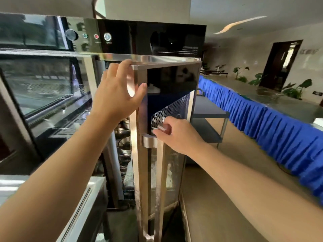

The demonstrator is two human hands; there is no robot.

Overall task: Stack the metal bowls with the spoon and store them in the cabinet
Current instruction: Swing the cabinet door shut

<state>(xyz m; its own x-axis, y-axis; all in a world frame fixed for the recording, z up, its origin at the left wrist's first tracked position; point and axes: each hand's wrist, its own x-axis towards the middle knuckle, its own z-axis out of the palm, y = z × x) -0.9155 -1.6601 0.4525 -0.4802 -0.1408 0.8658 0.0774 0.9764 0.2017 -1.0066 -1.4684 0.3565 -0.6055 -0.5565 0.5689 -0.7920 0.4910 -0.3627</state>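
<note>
The step in hand looks like swinging the cabinet door (167,95), which stands ajar and edge-on to the camera. The left hand (117,95) lies spread over the door's top corner, fingers wide and hooked over the upper edge, thumb pressed on the front frame. The right hand (176,135) is curled narrow around the top of the long vertical handle (160,172). Metal bowls (124,138) sit on wire shelves inside the cabinet (111,163), seen through the gap at the door's left edge; no spoon can be made out. To do this well, let the handle hand lead the swing and the upper hand only steady it, keeping those fingers clear of the closing edge, and move slowly so the glass does not slam or rattle the stack
</note>
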